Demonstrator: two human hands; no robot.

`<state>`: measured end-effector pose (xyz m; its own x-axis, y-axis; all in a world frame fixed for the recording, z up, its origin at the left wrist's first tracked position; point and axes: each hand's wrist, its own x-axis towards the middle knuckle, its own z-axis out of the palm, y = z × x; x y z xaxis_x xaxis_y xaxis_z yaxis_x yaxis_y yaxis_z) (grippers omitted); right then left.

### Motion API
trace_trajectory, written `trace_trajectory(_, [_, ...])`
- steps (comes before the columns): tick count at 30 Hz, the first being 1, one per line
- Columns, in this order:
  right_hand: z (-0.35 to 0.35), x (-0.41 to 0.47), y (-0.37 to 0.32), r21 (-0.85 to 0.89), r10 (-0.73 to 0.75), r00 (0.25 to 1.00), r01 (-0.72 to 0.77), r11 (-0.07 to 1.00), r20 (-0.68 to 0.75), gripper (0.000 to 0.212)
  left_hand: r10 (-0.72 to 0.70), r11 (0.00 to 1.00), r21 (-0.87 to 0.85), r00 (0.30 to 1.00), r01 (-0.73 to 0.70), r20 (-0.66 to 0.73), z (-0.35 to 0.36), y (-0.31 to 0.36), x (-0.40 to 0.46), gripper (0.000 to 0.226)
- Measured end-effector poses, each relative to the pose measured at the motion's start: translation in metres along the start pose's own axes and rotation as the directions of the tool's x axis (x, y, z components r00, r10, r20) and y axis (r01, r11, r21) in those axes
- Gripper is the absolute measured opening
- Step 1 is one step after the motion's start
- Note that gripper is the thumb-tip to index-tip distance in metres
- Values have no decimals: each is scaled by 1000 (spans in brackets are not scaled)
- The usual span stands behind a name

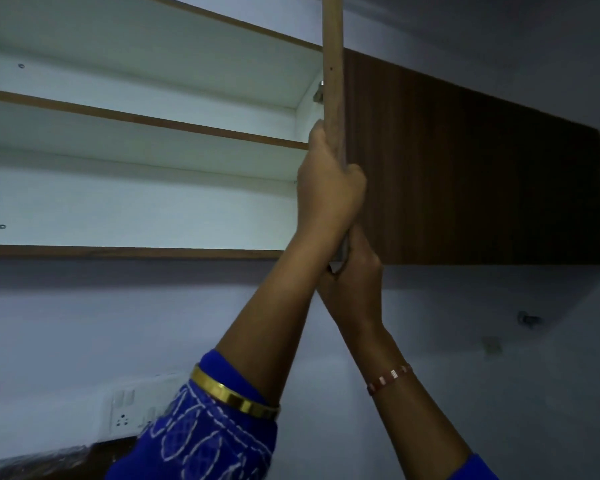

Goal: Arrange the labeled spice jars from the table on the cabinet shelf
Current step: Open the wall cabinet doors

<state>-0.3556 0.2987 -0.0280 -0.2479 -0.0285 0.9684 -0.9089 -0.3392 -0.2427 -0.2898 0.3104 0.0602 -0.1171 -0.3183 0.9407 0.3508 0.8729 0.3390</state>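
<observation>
The wall cabinet stands open, and its white inside holds a middle shelf (pixel 153 120) and a bottom shelf (pixel 132 251), both bare. No spice jars are in view. The cabinet door (pixel 332 64) is seen edge-on as a light wooden strip running up the middle of the view. My left hand (pixel 329 181), with a gold bangle on its arm, grips that door edge about halfway up. My right hand (pixel 355 271), with a bead bracelet on its wrist, grips the door's bottom corner just below.
A dark brown cabinet front (pixel 482 174) stretches to the right of the door. On the wall below are a white socket plate (pixel 129 410) and a small fixture (pixel 529 319). A dark table edge (pixel 32 462) shows at the bottom left.
</observation>
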Motion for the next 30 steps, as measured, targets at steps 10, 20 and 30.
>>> trace_trajectory(10, [-83,13,48,251,246,957,-203,946,-152,48,104,968,185,940,-171,326,91,10,-12,87])
trace_trajectory(20, [-151,32,110,514,523,818,-349,784,-241,38,104,955,176,825,-239,555,174,-8,-16,86])
trace_trajectory(30, [-153,28,114,403,445,871,-337,851,-211,30,135,965,130,857,-228,497,180,-21,-28,78])
